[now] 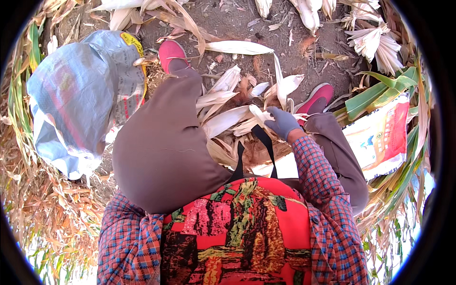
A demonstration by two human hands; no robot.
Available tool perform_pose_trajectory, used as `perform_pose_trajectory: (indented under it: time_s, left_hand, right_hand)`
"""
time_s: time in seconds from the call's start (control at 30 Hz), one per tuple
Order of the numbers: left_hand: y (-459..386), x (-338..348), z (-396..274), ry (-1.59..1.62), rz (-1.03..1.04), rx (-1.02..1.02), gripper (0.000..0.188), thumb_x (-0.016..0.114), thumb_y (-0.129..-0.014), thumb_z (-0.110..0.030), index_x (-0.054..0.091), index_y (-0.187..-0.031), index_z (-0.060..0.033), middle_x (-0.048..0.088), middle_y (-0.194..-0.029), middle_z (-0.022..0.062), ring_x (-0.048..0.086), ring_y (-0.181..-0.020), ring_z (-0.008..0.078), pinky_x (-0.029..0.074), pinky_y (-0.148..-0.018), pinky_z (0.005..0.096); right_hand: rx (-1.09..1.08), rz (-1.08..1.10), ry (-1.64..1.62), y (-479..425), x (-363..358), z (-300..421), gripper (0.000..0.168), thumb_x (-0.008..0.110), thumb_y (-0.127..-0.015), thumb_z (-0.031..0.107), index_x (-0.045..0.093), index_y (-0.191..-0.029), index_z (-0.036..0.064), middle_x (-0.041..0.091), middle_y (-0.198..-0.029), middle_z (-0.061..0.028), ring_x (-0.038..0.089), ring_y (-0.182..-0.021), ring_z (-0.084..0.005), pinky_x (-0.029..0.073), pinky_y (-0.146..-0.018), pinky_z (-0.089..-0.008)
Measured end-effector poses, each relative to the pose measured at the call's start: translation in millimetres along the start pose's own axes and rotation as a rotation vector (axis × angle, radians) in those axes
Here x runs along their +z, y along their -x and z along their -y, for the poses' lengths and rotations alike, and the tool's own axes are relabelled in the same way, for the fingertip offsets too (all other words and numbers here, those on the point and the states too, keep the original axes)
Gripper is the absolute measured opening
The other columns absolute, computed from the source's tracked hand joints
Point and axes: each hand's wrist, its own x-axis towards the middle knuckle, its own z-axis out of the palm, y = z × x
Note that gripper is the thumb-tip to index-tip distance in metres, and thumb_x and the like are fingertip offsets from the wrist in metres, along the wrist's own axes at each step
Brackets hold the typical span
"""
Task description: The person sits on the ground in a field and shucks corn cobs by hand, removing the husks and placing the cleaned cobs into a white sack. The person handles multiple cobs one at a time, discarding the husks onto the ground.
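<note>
My right hand (283, 123), in a grey glove, is between my knees at a pale dry corn husk (261, 114); its fingers touch the husk's end, and whether they grip it cannot be told. Around it lie more loose husks (228, 121) and reddish-brown corn silk. My left hand is out of view; the left sleeve ends from sight beside my thigh. Two black straps (265, 140) rise near my lap.
A grey-blue woven plastic sack (78, 96) lies at left. A white and red printed sack (381, 137) lies at right among green corn leaves (384, 92). Husks (306, 14) are scattered on the soil ahead, beyond my pink shoes (172, 53). Dry stalks and leaves border both sides.
</note>
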Motion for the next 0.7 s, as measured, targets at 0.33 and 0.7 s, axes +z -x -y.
perform_pose_trajectory:
  time_s: [0.33, 0.7]
  left_hand:
    - [-126.0, 43.8, -29.0, -0.213, 0.519, 0.169, 0.075, 0.072, -0.069, -0.046, 0.045, -0.135, -0.0208, 0.031, -0.148, 0.0095, 0.014, -0.141, 0.0294, 0.014, -0.106, 0.0612]
    - [37.6, 35.0, -19.3, 0.188, 0.331, -0.663, 0.059, 0.061, -0.080, -0.036, 0.047, -0.132, -0.0144, 0.040, -0.138, 0.0114, 0.029, -0.131, 0.0267, 0.025, -0.101, 0.0507]
  right_hand:
    - [-0.113, -0.150, -0.089, 78.1, -39.8, 56.1, 0.032, 0.061, -0.087, 0.025, 0.057, -0.113, 0.008, 0.065, -0.100, -0.0164, 0.063, -0.089, -0.0342, 0.050, -0.077, -0.0395]
    - [-0.051, -0.043, 0.134, 48.1, 15.3, 10.9, 0.033, 0.059, -0.086, 0.025, 0.055, -0.115, 0.009, 0.063, -0.104, -0.0184, 0.060, -0.096, -0.0362, 0.047, -0.083, -0.0433]
